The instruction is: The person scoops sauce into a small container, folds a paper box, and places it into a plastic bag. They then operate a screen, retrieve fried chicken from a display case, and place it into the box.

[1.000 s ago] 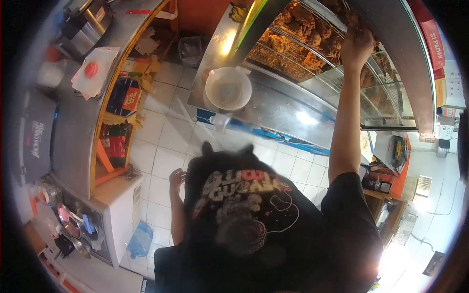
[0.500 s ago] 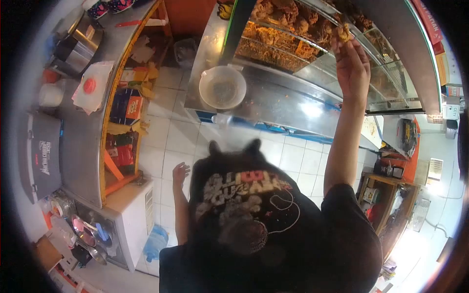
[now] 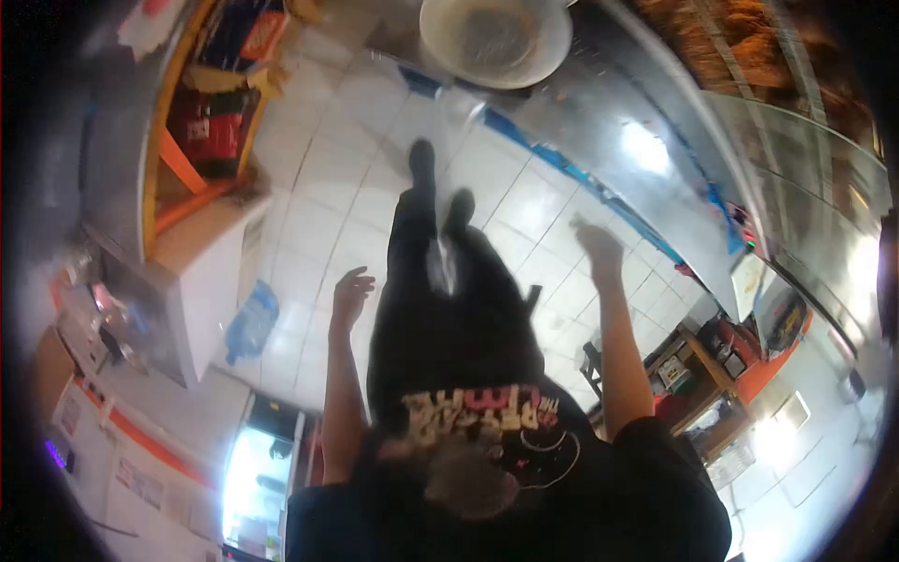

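Note:
My left hand (image 3: 352, 298) hangs over the tiled floor beside my left leg, its fingers apart and nothing in it. Further right, my right hand (image 3: 599, 251) is low over the floor near the counter's blue lower edge; motion blurs its fingers, and whether it holds anything cannot be made out. A white bowl (image 3: 445, 47) rests on the metal counter (image 3: 599, 112) at the top. Fried food (image 3: 740, 33) shows behind the glass of the display case (image 3: 805, 150) at the upper right, away from both hands.
A shelf unit with an orange frame (image 3: 178, 164) and a white cabinet (image 3: 201, 290) stand at the left. A blue water jug (image 3: 251, 323) is on the floor beside them. At the lower left is a lit fridge (image 3: 257, 487); a wooden shelf (image 3: 707, 375) stands at the right.
My right hand has come down from the display case, where it held a piece of food, to over the floor. The view has tilted down towards my legs. My left hand stays low and open.

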A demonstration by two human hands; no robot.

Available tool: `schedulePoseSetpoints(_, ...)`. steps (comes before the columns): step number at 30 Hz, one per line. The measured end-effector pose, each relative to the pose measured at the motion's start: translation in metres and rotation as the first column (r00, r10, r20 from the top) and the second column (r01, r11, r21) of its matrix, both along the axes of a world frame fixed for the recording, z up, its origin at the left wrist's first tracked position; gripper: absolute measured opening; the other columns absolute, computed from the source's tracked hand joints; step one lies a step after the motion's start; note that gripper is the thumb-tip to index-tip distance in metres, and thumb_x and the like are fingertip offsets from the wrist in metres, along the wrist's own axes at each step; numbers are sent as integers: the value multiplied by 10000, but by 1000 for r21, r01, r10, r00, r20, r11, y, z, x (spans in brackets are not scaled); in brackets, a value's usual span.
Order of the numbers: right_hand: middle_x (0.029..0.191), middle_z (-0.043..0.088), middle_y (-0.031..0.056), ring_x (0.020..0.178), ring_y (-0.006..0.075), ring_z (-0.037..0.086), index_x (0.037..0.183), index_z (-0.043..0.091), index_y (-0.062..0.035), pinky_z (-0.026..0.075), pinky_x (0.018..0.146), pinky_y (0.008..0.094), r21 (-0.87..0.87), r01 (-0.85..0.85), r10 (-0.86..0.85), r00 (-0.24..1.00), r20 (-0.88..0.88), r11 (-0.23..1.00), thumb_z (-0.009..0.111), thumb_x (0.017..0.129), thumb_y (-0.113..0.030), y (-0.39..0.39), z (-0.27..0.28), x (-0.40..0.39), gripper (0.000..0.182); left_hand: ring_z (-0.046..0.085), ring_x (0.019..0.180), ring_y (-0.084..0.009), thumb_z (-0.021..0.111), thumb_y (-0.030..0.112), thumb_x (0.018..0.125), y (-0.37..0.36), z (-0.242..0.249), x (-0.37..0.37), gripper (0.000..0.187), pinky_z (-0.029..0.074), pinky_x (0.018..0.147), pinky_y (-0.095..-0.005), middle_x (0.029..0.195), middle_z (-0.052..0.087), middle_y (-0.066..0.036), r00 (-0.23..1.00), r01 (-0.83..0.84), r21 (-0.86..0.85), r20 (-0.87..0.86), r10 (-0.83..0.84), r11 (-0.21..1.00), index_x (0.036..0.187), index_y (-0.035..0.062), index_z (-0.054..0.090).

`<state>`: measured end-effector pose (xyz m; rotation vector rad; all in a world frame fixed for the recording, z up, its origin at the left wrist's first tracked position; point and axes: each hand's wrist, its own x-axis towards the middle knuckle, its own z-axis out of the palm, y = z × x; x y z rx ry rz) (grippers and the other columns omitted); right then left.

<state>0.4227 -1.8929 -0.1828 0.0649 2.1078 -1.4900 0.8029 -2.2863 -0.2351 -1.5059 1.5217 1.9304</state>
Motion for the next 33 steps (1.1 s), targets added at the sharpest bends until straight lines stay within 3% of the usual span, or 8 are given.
schedulePoseSetpoints(3, 876, 719, 126, 794, 199, 678, 951, 700, -19, 514, 734, 326, 541, -37, 281, 882, -377, 840, 639, 921, -197, 10, -85, -50, 190, 680, 846, -190, 553, 144, 964, 64, 11, 27, 249, 534, 773, -302, 1015, 714, -115, 969, 243, -148, 80, -233, 959, 1137, 2, 660)
schedulePoseSetpoints(4, 869, 719, 149, 812, 262, 677, 948, 722, -42, 502, 741, 366, 780, 96, 639, 516, -571, 619, 630, 923, -181, -17, -81, -68, 169, 677, 863, -207, 559, 152, 964, 83, 31, 30, 241, 531, 802, -318, 1015, 711, -128, 955, 250, -93, 185, -230, 964, 1106, -6, 672)
schedulePoseSetpoints(5, 877, 718, 169, 852, 318, 675, 946, 740, -42, 496, 772, 404, 632, 23, 406, 748, -525, 775, 634, 918, -155, -45, -64, -73, 158, 677, 863, -207, 559, 152, 964, 99, 38, 49, 241, 531, 802, -318, 1015, 711, -128, 950, 242, -56, 215, -225, 969, 1106, -6, 672)
schedulePoseSetpoints(10, 1003, 741, 91, 921, 246, 712, 1097, 730, -120, 534, 787, 366, 745, 26, 564, 635, -527, 667, 588, 971, -301, -19, -143, -137, 261, 659, 914, -239, 582, 218, 963, 142, 38, 110, 277, 505, 843, -372, 990, 701, -158, 906, 187, -67, 398, -145, 980, 1086, -11, 677)
schedulePoseSetpoints(12, 1042, 733, 55, 975, 268, 696, 1101, 732, -216, 530, 820, 374, 964, 88, 794, 551, -256, 250, 539, 984, -385, 2, -176, -177, 282, 655, 911, -266, 561, 190, 955, 147, 27, 139, 263, 498, 838, -383, 978, 694, -163, 903, 343, -160, 329, -278, 926, 1082, -8, 680)
schedulePoseSetpoints(20, 1034, 711, 100, 948, 314, 686, 949, 744, -161, 543, 842, 392, 845, -24, 800, 337, -497, 535, 651, 861, -248, 0, -225, -242, 155, 619, 1016, -315, 497, 126, 918, 132, 21, 168, 277, 472, 910, -406, 1081, 657, -192, 852, 388, 29, 369, -370, 921, 1094, -26, 648)
schedulePoseSetpoints(25, 1090, 694, 102, 956, 326, 684, 916, 733, -146, 554, 849, 428, 989, 100, 942, 307, -135, 110, 597, 861, -245, -11, -237, -255, 177, 611, 1045, -325, 492, 127, 930, 113, 25, 175, 274, 472, 918, -416, 1107, 647, -195, 833, 449, 24, 349, -428, 893, 1107, -24, 637)
schedulePoseSetpoints(33, 968, 720, 137, 978, 323, 680, 961, 750, -168, 543, 832, 440, 986, 104, 798, 578, -169, 133, 536, 889, -491, -44, -179, -216, 395, 619, 911, -178, 559, 119, 951, 99, 11, 197, 263, 483, 835, -316, 997, 675, -95, 847, 462, -19, 308, -434, 887, 1183, 44, 657)
